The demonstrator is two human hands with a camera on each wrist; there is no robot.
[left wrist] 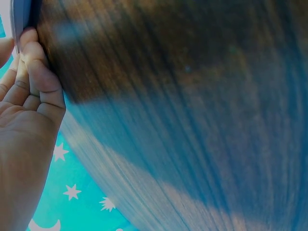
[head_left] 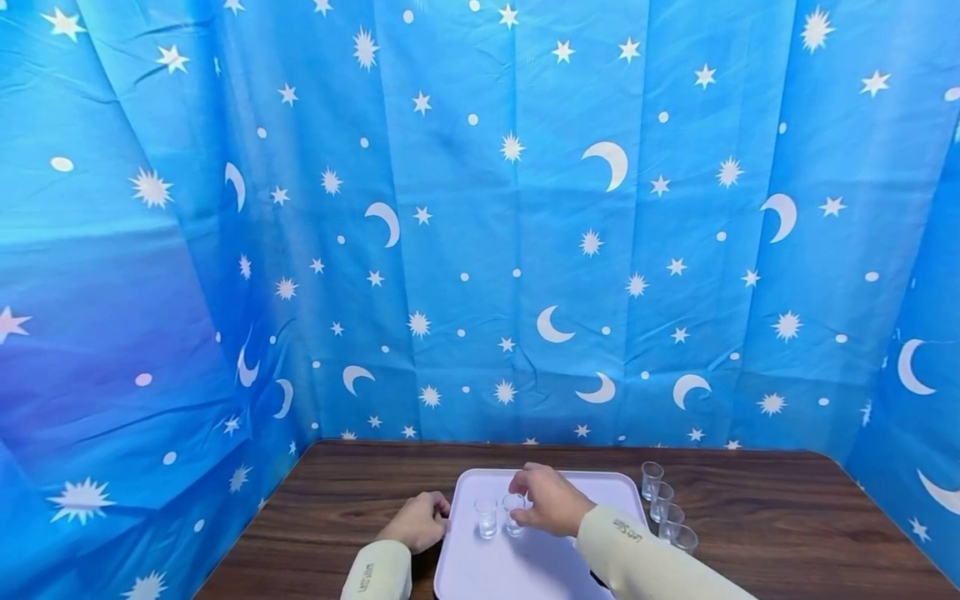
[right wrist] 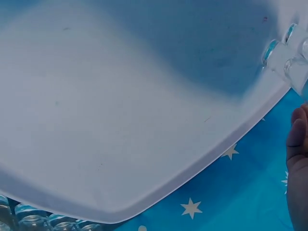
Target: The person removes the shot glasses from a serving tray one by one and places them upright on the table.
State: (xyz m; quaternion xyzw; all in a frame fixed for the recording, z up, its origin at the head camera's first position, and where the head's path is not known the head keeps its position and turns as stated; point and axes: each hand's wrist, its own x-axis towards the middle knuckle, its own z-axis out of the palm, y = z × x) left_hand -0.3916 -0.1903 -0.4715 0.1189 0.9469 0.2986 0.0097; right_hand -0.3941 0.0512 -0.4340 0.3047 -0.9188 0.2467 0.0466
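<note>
My left hand [head_left: 417, 522] is at the left rim of a pale lilac tray [head_left: 540, 571]. In the left wrist view, its thumb and curled fingers pinch that rim. Over the tray, my right hand [head_left: 551, 500] reaches in from the right, holding a small clear shot glass [head_left: 513, 517] with thumb in front and fingers behind. A second shot glass [head_left: 487, 520] stands upright just left of it. The right wrist view shows only part of this hand, at its right edge, with the fingertips cut off.
A slanting row of several clear shot glasses [head_left: 662, 502] stands on the dark wooden table [head_left: 787, 517], right of the tray. Blue cloth [head_left: 480, 233] printed with stars and moons hangs behind and at both sides.
</note>
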